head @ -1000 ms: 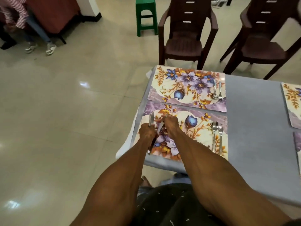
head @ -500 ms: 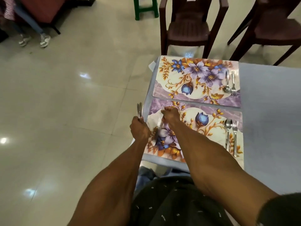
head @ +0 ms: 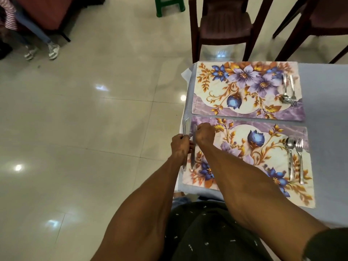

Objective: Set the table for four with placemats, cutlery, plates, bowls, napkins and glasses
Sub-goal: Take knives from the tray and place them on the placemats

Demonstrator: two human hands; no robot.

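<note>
Glossy cream floor tiles and dark plastic chairs surround a grey-clothed counter carrying two floral placemats end to end, the far placemat and the near placemat each already holding a spoon and fork at the right. At the near mat's left edge, the left hand has its grip closed round a knife, while the right hand pinches a second knife lying on the mat. I judge the cutlery step is under way; next, the laid knife wants releasing straight and the other carrying to the far mat.
</note>
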